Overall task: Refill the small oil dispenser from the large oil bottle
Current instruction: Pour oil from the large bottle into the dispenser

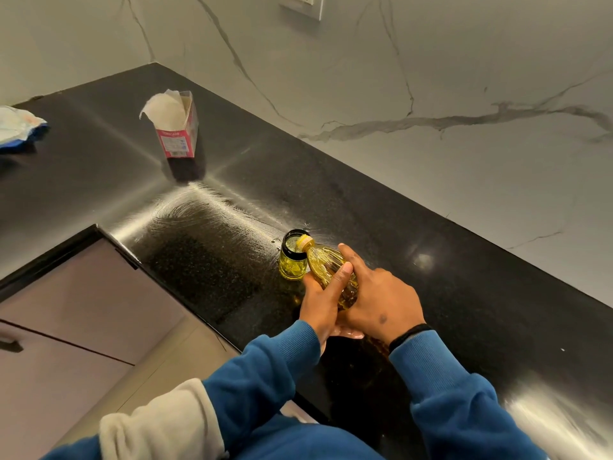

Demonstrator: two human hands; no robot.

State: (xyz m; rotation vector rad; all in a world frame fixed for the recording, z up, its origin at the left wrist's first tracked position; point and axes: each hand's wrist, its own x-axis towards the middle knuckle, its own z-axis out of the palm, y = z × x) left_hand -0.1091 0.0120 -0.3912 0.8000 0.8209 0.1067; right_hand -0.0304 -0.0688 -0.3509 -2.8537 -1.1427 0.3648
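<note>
Both hands, the left hand (320,303) and right hand (374,293), are gripping the tilted oil bottle (326,265), its yellow neck resting over the open mouth of the small jar (292,257) standing on the black counter (431,260)

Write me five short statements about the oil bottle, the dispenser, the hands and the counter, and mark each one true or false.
1. Both hands grip the large oil bottle. True: the left hand and the right hand wrap round it.
2. The bottle stands upright. False: it is tilted, its neck over the small oil dispenser.
3. The dispenser's mouth is open. True.
4. The tissue box touches the dispenser. False: it stands far off, towards the counter's corner.
5. The black countertop bears a wall socket. False: the socket is on the marble wall.
</note>
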